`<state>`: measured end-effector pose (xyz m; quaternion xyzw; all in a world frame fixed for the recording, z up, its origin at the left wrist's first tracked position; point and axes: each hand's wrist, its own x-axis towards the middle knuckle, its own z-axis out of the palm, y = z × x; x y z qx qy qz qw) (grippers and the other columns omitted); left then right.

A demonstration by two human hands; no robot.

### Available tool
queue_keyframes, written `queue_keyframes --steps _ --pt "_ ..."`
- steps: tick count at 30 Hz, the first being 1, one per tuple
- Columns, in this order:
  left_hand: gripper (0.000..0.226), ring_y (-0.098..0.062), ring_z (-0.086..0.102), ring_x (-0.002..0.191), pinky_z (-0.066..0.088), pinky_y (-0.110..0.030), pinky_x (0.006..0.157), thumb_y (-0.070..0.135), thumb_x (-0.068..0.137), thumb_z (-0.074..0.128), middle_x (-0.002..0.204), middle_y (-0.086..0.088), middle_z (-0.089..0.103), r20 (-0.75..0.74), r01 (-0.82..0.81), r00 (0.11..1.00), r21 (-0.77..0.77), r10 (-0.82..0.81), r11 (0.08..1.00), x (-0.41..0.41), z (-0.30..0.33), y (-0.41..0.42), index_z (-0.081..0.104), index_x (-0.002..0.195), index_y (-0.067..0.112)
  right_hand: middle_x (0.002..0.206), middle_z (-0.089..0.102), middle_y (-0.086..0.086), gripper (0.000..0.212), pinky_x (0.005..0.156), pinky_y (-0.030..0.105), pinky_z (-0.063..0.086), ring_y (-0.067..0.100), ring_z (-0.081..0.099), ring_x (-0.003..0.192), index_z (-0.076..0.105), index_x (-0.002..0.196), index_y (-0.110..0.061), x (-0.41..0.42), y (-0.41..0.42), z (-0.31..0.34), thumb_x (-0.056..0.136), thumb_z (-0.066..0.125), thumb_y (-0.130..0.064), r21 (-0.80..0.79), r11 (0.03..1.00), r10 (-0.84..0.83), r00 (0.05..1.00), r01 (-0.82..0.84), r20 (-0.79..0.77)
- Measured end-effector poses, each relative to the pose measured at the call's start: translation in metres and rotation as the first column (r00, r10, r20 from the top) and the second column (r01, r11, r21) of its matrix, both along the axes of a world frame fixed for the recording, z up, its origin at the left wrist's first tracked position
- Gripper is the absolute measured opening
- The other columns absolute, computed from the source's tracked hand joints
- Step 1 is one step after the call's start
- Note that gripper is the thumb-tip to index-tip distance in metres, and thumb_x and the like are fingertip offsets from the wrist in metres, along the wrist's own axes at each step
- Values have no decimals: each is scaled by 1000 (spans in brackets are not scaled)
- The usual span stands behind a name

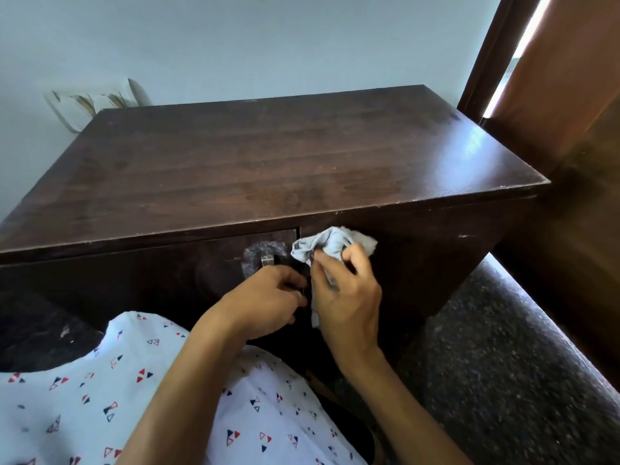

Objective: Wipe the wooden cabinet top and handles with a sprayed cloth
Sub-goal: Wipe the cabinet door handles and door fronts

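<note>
- Right hand [347, 290] pinches the grey cloth [332, 245], bunched above its fingers against the cabinet [268, 156] front, just under the top edge.
- Left hand [265, 300] curls at the door edge beside it, below the metal handle [267, 260]; what it grips is hidden.

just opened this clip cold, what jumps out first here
The dark wooden cabinet fills the middle of the view, its broad top bare and glossy near the right corner. At its front, where the two doors meet, the right hand grips a crumpled grey cloth, while the left hand curls at the door edge just below a metal handle ringed by a pale smudge.
</note>
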<state>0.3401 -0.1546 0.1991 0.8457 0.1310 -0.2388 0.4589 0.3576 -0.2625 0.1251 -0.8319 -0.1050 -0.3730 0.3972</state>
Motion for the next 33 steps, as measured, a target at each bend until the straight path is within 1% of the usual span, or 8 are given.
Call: queue_keyframes --steps 8,11,14,17,22,27,30,33 --pt "16 -14 61 73 42 -19 49 12 94 47 95 -5 66 -12 2 1000 36 -2 999 0 -7 12 56 101 23 68 48 5 8 51 16 34 10 43 54 75 81 -3 3 5 22 78 70 -8 162 976 -148 989 145 8" --pt "8 -24 65 82 55 -35 71 17 78 56 90 -9 70 -20 -27 999 84 28 996 -1 -9 15 63 83 19 68 53 7 19 43 25 41 16 49 53 71 71 -6 -3 20 5 83 60 -16 17 997 -72 997 72 14" --pt "9 -30 65 98 52 -42 93 17 78 59 103 -11 69 -65 -81 994 109 88 991 -2 -10 17 62 85 20 69 54 6 11 33 26 40 22 51 45 66 67 -7 -7 18 -25 77 70 -6 -180 983 -53 997 42 -57" --pt "14 -25 63 104 47 -30 80 14 90 53 113 -6 65 -69 -108 991 103 115 989 0 -15 18 57 102 20 68 55 6 9 32 25 40 21 50 43 69 70 -5 -9 11 -33 72 77 -1 -217 974 -76 995 59 -71" --pt "14 -24 65 98 44 -26 70 14 88 55 105 -6 67 -6 -123 992 120 125 985 3 -19 21 61 99 22 71 59 7 15 37 26 45 19 56 50 74 84 -3 1 19 -3 86 61 -11 -80 993 -81 992 90 101" --pt "14 -23 63 101 41 -25 64 13 91 52 113 -6 66 -20 -117 993 106 119 988 2 -17 19 55 103 21 76 59 8 10 32 22 36 21 52 40 71 83 -6 -10 11 -38 74 76 -5 -366 922 -162 984 125 -74" --pt "17 -22 64 98 41 -24 58 13 90 52 110 -5 66 -3 -112 994 112 113 987 2 -17 19 57 105 20 93 56 9 20 34 23 40 21 58 49 67 96 -7 -19 20 -49 87 55 -20 -360 927 -174 969 102 -174" --pt "16 -21 64 97 42 -24 59 14 90 54 108 -5 65 -10 -103 995 104 104 989 1 -19 19 57 103 22 112 42 8 36 50 21 50 19 64 71 58 120 -3 -25 30 -48 86 61 -17 -279 957 -128 974 73 -185"
